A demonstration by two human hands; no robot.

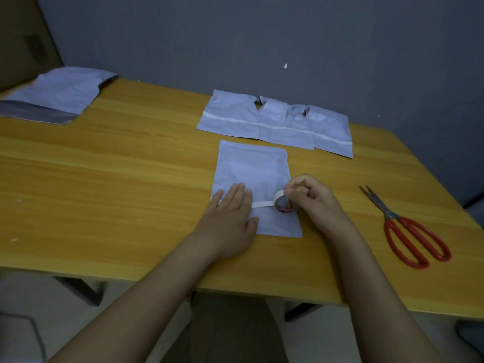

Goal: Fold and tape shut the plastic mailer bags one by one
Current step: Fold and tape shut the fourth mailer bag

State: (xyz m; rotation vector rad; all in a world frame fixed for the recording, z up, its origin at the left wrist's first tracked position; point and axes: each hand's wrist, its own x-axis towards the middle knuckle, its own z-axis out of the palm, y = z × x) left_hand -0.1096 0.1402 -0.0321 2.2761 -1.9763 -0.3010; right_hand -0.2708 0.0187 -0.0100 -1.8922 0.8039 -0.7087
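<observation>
A folded pale mailer bag [252, 171] lies flat on the wooden table [117, 184] in front of me. My left hand [230, 221] presses flat on its left part, fingers straight, over the end of a white tape strip [262, 204]. My right hand [311, 199] grips a small roll of white tape [284, 204] standing on the bag's right side, with the strip stretched between the two hands. Behind it lie three bags [275, 121] side by side, each with a white tape line across it.
Red-handled scissors [408, 231] lie on the table to the right of my right hand. A stack of pale mailer bags [57, 95] sits at the far left corner beside a brown cardboard box [23, 40]. A grey wall stands behind the table.
</observation>
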